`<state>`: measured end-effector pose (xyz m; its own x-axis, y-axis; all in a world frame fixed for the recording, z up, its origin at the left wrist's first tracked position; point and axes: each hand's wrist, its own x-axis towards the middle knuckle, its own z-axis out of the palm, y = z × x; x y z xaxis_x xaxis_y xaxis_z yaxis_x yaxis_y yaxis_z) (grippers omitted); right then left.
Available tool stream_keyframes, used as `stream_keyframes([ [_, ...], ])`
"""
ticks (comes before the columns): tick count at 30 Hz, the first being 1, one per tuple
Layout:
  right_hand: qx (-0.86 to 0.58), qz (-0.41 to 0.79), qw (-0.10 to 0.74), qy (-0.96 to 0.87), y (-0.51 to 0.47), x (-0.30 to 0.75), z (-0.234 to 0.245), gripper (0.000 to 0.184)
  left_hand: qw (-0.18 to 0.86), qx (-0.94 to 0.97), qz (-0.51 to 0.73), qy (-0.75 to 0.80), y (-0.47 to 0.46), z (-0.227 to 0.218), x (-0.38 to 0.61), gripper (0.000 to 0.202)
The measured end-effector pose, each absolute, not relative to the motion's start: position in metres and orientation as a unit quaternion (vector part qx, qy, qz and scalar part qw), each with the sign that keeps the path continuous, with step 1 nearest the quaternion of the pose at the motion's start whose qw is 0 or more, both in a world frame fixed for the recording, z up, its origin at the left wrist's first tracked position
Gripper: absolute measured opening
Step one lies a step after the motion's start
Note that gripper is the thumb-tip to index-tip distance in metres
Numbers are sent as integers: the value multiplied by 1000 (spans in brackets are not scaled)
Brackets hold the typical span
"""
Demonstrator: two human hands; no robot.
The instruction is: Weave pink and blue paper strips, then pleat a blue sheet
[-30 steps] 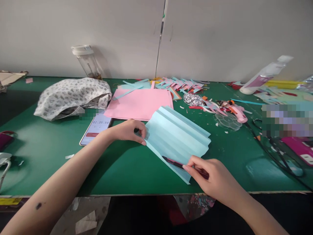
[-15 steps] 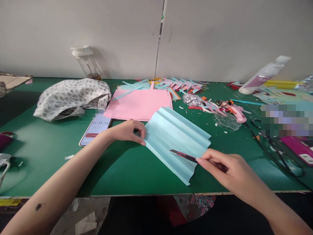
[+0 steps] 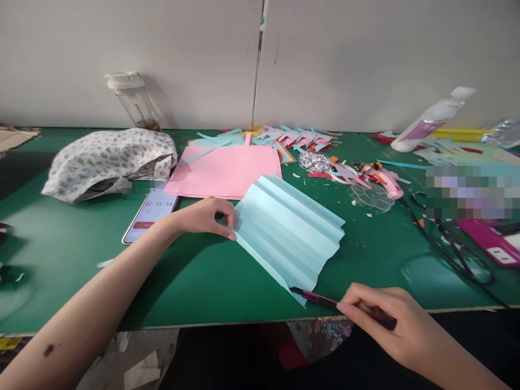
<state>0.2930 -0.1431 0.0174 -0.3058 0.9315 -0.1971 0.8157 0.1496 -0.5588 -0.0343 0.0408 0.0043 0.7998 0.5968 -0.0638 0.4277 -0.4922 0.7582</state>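
Observation:
A light blue sheet of paper [image 3: 286, 230], creased into accordion pleats, lies on the green table [image 3: 195, 281]. My left hand [image 3: 205, 216] pinches the sheet's left corner, fingers closed on it. My right hand [image 3: 390, 322] is closed round a thin dark red blade-like tool [image 3: 320, 299], near the table's front edge. The tool's tip touches the sheet's near corner.
Pink paper [image 3: 227, 170] lies behind the blue sheet. A phone [image 3: 150, 214] showing a timer and a patterned cloth bag [image 3: 108, 162] are at the left. Paper scraps [image 3: 296, 140], a pink glue gun [image 3: 384, 181], a white bottle [image 3: 430, 119] and cables [image 3: 455, 249] crowd the right.
My right hand drew the tool off the sheet's pleats, back and down to the near corner by the table's edge. The left hand kept its hold. The view shifted slightly.

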Motion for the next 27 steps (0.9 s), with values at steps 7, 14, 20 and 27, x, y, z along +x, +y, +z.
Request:
stream_keyframes([
  [7,-587,308,63,-746,-161,310,18,33,401,861,93,297,42,4,-34,24],
  [14,-616,331,99,-708,-163,318,29,31,398,864,83,298,41,6,-33,22],
  [20,-636,331,142,-683,-154,291,20,31,398,861,81,305,41,5,-32,22],
  [27,-609,316,102,-720,-162,285,9,29,396,862,87,303,41,6,-32,23],
])
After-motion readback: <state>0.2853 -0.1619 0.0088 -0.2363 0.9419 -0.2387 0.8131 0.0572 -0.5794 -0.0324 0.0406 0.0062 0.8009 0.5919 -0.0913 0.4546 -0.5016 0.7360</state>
